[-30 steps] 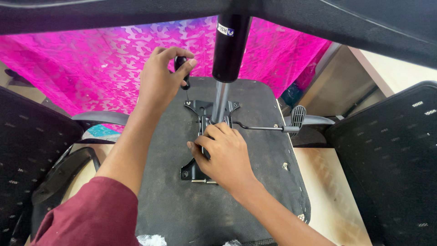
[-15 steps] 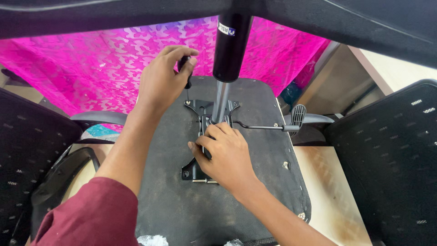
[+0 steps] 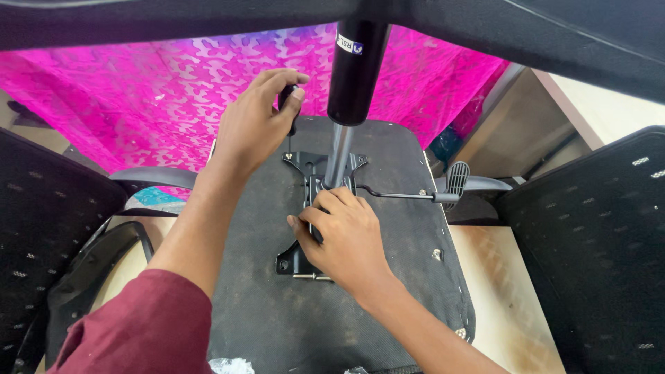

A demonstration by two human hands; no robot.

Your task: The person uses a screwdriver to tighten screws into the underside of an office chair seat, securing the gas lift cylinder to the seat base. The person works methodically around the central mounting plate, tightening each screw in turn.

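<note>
My left hand [image 3: 260, 125] gripped a black tool [image 3: 287, 104]; my right hand [image 3: 346, 239] clasped the half-fastened mechanism plate [image 3: 305, 208] under the seat [image 3: 402, 208].

A bright pink patterned cloth [image 3: 138, 104] hangs across the background, its lower edge falling behind the work; black mesh chair backs flank the scene — one [image 3: 41, 228] at the left edge, another [image 3: 596, 242] at the right; a pale wooden tabletop [image 3: 506, 291], worn and stained, shows at lower right; a scrap of teal fabric [image 3: 149, 199] peeks out at left.
</note>
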